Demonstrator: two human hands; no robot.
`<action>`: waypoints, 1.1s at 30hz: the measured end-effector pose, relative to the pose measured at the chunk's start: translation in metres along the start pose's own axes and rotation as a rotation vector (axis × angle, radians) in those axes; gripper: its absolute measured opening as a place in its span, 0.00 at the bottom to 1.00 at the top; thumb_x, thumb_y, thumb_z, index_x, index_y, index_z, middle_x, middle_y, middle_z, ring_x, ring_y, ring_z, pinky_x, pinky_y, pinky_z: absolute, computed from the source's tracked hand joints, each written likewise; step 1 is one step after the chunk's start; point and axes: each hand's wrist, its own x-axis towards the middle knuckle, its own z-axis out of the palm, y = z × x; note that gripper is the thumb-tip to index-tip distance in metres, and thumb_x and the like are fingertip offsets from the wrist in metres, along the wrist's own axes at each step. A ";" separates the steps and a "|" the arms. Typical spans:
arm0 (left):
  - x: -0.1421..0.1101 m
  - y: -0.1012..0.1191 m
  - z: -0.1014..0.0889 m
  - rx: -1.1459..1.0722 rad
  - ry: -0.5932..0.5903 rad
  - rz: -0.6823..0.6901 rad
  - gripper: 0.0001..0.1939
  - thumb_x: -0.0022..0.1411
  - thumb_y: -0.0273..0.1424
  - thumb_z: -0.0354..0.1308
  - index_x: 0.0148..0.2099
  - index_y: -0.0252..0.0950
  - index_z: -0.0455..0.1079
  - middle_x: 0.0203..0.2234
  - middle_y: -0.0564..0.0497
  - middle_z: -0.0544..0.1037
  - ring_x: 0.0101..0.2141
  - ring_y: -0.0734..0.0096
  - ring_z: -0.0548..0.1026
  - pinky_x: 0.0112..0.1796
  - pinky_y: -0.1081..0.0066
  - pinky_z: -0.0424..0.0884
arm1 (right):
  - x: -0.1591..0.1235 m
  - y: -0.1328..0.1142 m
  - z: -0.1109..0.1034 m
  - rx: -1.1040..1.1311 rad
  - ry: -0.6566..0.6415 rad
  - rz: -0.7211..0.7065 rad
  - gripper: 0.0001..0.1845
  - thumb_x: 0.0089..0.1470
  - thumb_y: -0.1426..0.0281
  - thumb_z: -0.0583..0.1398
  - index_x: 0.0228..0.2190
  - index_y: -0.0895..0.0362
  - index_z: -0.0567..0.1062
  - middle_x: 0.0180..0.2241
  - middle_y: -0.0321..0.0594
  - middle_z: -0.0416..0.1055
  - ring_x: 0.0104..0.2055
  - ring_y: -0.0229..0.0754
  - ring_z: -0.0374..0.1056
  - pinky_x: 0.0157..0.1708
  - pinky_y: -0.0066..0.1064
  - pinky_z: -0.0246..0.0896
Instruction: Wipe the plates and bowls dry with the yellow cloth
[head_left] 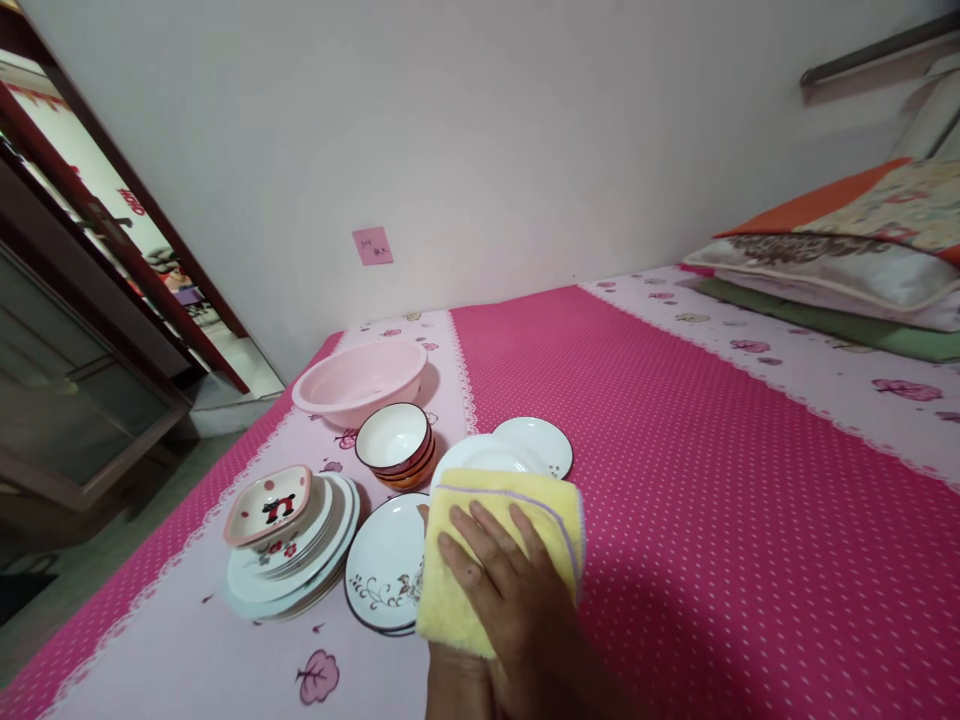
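Note:
A folded yellow towel (502, 570) with a purple stitched edge sits between my two hands. My right hand (506, 585) lies flat on top of it, fingers spread. Underneath, my left hand (459, 682) supports the towel; only its wrist and a fingertip at the towel's left edge show. Whether a dish is under the cloth I cannot tell. Just beyond the towel is a white plate (480, 455), partly covered by it, with a dark-rimmed white plate (534, 440) behind. Left of the towel are stacked flower-patterned plates (386, 560).
Brown-sided bowls (394, 440) are stacked near a pink basin (360, 380). At left, a square cartoon bowl (268, 505) tops a pile of plates (330, 560). Everything rests on a pink bedspread (675, 480) against a wall. Pillows (840, 270) lie at the right.

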 end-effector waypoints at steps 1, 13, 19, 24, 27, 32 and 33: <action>-0.003 -0.003 0.006 0.068 0.041 0.058 0.19 0.74 0.38 0.56 0.63 0.40 0.70 0.54 0.36 0.82 0.66 0.49 0.68 0.61 0.42 0.69 | 0.001 0.002 -0.002 0.009 0.002 -0.011 0.26 0.68 0.76 0.52 0.64 0.58 0.70 0.66 0.45 0.70 0.73 0.49 0.58 0.74 0.50 0.47; -0.018 -0.017 0.055 -0.222 -0.291 -0.299 0.27 0.76 0.42 0.46 0.62 0.31 0.74 0.60 0.34 0.77 0.68 0.53 0.65 0.67 0.53 0.60 | 0.013 0.060 -0.036 0.080 0.005 0.271 0.30 0.64 0.73 0.50 0.66 0.58 0.64 0.67 0.52 0.68 0.71 0.54 0.59 0.71 0.55 0.45; -0.006 -0.020 0.037 -0.387 -0.486 -0.252 0.30 0.76 0.49 0.47 0.67 0.36 0.72 0.62 0.40 0.76 0.70 0.52 0.62 0.70 0.51 0.50 | -0.001 0.089 -0.032 0.129 0.029 0.378 0.31 0.64 0.73 0.52 0.67 0.59 0.65 0.67 0.53 0.67 0.70 0.56 0.62 0.67 0.53 0.58; 0.004 -0.014 0.028 -0.512 -0.449 -0.197 0.34 0.74 0.53 0.48 0.71 0.39 0.67 0.62 0.39 0.75 0.67 0.47 0.66 0.70 0.47 0.51 | -0.004 0.080 -0.023 0.092 -0.099 0.364 0.32 0.62 0.75 0.53 0.66 0.62 0.66 0.68 0.54 0.65 0.71 0.57 0.61 0.66 0.52 0.59; 0.007 -0.013 0.026 -0.543 -0.360 -0.171 0.35 0.73 0.54 0.49 0.73 0.41 0.63 0.62 0.39 0.76 0.65 0.45 0.69 0.69 0.44 0.55 | 0.001 0.062 -0.027 0.015 -0.191 0.394 0.31 0.61 0.77 0.51 0.65 0.62 0.70 0.68 0.54 0.67 0.69 0.59 0.63 0.62 0.53 0.64; 0.016 -0.016 0.013 -0.548 -0.358 -0.130 0.35 0.75 0.55 0.43 0.70 0.38 0.68 0.56 0.37 0.81 0.61 0.48 0.75 0.67 0.48 0.61 | -0.001 0.033 -0.035 -0.079 -0.396 0.318 0.31 0.62 0.78 0.51 0.64 0.56 0.72 0.67 0.51 0.68 0.68 0.59 0.65 0.59 0.55 0.67; 0.018 -0.018 0.008 -0.531 -0.385 -0.157 0.36 0.75 0.55 0.44 0.69 0.37 0.69 0.55 0.36 0.82 0.60 0.49 0.76 0.66 0.49 0.62 | -0.004 0.028 -0.035 -0.078 -0.422 0.280 0.30 0.63 0.78 0.52 0.64 0.55 0.72 0.67 0.49 0.68 0.69 0.58 0.63 0.60 0.56 0.65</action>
